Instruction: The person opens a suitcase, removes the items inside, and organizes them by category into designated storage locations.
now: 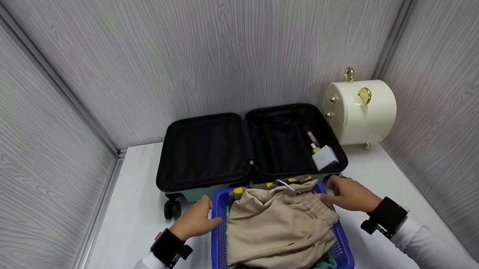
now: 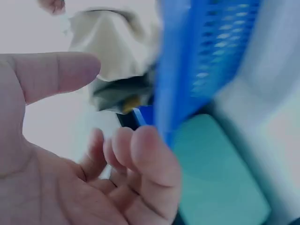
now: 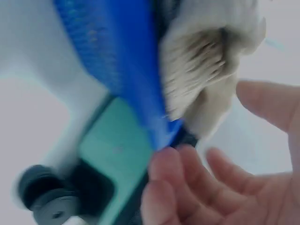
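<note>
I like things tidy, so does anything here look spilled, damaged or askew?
Nothing looks spilled or damaged. The pale box lies slightly askew to the sides of the open suitcase; the beige garment lies rumpled in the blue basket.

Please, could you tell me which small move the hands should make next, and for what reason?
Probably the left hand and right hand should move inward and grip the beige garment by its sides. It lies on top in the blue basket, the hands are at the basket's two sides holding no clothing, and the suitcase lies open just beyond.
</note>
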